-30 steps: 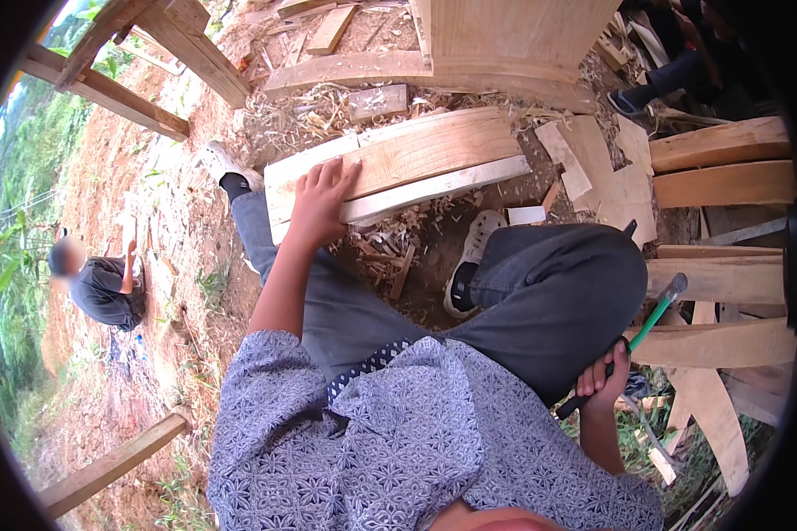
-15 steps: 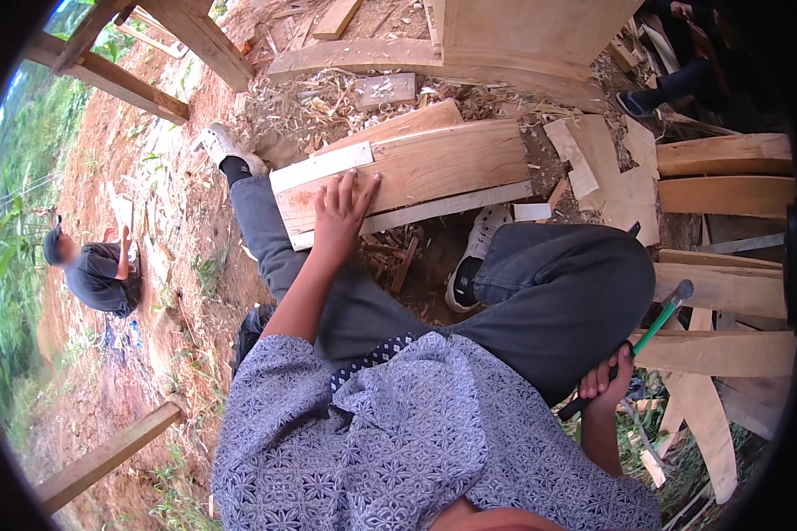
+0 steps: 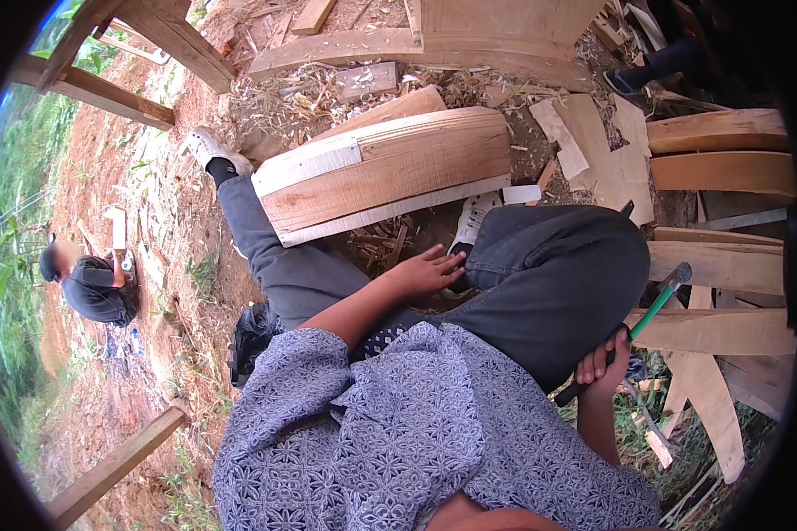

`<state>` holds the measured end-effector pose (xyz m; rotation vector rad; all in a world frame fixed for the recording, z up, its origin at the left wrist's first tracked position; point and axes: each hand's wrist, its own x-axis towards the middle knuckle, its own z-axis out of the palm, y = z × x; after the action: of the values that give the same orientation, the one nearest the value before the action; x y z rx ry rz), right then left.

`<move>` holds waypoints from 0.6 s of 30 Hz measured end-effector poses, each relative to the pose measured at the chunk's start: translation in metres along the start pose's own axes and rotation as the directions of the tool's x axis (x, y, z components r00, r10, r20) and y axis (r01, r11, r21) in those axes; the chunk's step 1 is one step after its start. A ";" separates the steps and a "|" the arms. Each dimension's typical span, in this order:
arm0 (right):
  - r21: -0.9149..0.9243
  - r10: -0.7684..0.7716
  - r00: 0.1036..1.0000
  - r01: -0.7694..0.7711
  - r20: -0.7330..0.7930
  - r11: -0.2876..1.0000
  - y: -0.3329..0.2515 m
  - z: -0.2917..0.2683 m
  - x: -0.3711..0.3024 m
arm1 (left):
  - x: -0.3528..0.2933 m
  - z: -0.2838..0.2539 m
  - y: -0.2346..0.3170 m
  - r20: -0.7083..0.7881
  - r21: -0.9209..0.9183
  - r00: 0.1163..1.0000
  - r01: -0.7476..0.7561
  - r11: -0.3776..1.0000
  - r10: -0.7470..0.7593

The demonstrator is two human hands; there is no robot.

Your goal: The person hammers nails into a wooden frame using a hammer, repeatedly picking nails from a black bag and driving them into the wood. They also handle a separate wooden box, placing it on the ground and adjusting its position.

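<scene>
My left hand (image 3: 427,268) hovers over my lap between the knees, its fingers stretched out and holding nothing. Beyond it, a thick wooden plank (image 3: 398,177) rests slanted with its left end over my left shin, apart from the hand. A pale strip (image 3: 310,166) lies along its far left edge, and another pale strip (image 3: 398,211) runs along its near edge. Beside my right thigh, my right hand (image 3: 604,363) is wrapped round the black grip of a hammer-like tool (image 3: 653,311) with a green shaft and a small grey head pointing up and away.
Curved boards (image 3: 722,177) are stacked at the right. Thin wood offcuts (image 3: 584,142) and shavings cover the ground ahead, before a large panel (image 3: 496,26). Timber posts (image 3: 106,93) stand at the left. One person (image 3: 97,283) squats far left; another person's leg (image 3: 669,66) shows top right.
My left hand has come off the plank and moved right and nearer, over my lap. The plank now looks tilted, showing more of its far edge. My right hand keeps its hold.
</scene>
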<state>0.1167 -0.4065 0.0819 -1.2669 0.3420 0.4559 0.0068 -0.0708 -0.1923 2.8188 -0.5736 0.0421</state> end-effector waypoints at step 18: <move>-0.012 0.008 0.997 -0.007 0.072 1.000 0.000 -0.006 0.000 | -0.032 -0.142 -0.079 -0.210 0.281 0.648 0.758 0.589 -0.732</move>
<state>0.1164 -0.4126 0.0798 -1.2579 0.2835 0.5099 0.0112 0.0487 -0.0774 3.1266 0.7652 0.0879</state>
